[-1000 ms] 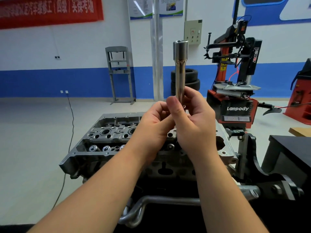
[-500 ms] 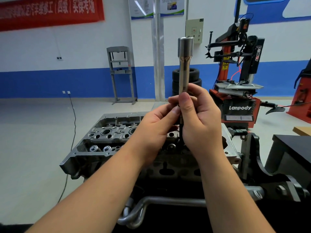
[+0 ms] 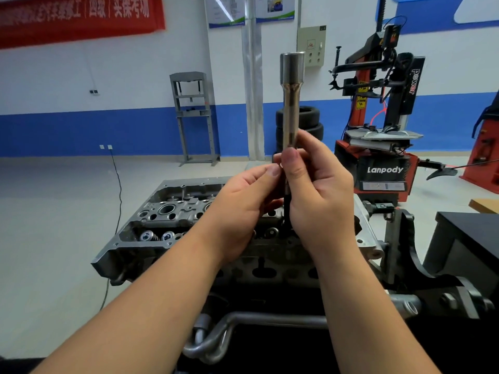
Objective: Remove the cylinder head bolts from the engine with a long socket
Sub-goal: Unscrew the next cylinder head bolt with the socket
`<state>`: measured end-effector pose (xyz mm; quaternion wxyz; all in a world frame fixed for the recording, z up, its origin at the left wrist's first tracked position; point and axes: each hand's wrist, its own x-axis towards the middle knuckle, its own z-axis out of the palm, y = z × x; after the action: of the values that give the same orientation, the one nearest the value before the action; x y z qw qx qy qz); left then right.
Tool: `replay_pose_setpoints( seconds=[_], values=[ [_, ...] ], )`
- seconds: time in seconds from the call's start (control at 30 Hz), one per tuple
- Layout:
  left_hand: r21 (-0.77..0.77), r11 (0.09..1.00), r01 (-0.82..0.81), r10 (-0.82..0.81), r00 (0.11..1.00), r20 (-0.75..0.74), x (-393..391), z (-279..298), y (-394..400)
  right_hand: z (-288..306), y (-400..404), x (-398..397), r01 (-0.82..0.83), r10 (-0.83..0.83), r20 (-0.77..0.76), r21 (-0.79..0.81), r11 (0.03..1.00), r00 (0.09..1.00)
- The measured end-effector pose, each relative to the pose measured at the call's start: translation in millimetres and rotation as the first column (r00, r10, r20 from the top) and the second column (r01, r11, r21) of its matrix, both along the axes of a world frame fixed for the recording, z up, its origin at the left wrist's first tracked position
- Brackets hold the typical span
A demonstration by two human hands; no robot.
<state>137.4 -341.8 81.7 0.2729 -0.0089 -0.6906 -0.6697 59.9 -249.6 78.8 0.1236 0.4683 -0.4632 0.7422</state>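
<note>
Long socket (image 3: 291, 101) stands upright above the cylinder head (image 3: 172, 214), a dark shaft, probably a bolt, hanging from its lower end. Right hand (image 3: 318, 190) pinches the lower shank; left hand (image 3: 243, 209) curls its fingers at the joint. Polished steel looks stiff, weighty and slippery, so hold low. Open room lies left; the tire changer (image 3: 383, 125) crowds the far right.

There are two hands, the left hand (image 3: 243, 209) and the right hand (image 3: 321, 195). There is one long socket (image 3: 291, 103), one engine (image 3: 167, 228), one stack of tires (image 3: 310, 125) and one red banner (image 3: 75, 17).
</note>
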Motion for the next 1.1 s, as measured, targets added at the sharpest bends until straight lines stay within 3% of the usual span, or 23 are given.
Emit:
replay_pose_setpoints(
  seconds=[0.17,0.37,0.47,0.63,0.77,0.93,1.03,1.1],
  values=[
    [0.025,0.998,0.064,-0.063,0.998,-0.010,-0.9,-0.3,0.6,0.9,-1.1,1.4,-0.080,0.079,0.031,0.026,0.996,0.996],
    [-0.017,0.989,-0.144,0.141,0.985,-0.095,-5.4,-2.2,2.5,5.6,0.6,1.7,-0.144,0.143,0.047,0.019,0.989,0.989],
    [-0.009,0.987,-0.160,0.158,0.982,-0.106,-5.0,-4.9,0.6,6.7,1.9,-1.9,-0.263,0.256,0.122,0.044,0.964,0.959],
    [-0.087,0.996,-0.012,0.008,0.999,-0.048,-3.2,-5.3,-1.9,4.1,2.5,-2.5,-0.109,0.098,0.102,0.115,0.987,0.990],
    [0.009,0.998,0.061,-0.060,0.998,-0.033,0.1,-1.0,-0.3,3.3,0.1,-2.3,-0.104,0.089,0.098,0.156,0.982,0.991],
    [-0.050,0.998,-0.043,0.039,0.996,-0.079,-0.9,-2.3,3.6,3.5,-0.2,1.3,-0.113,0.111,0.030,0.062,0.992,0.993],
    [-0.022,0.990,-0.140,0.137,0.984,-0.116,-2.9,-4.0,3.0,1.9,0.2,0.1,-0.110,0.110,0.023,0.010,0.994,0.994],
    [-0.004,0.992,-0.122,0.121,0.987,-0.108,-3.0,-4.4,0.7,0.7,0.3,-0.3,-0.117,0.118,0.023,-0.020,0.993,0.993]
  ],
)
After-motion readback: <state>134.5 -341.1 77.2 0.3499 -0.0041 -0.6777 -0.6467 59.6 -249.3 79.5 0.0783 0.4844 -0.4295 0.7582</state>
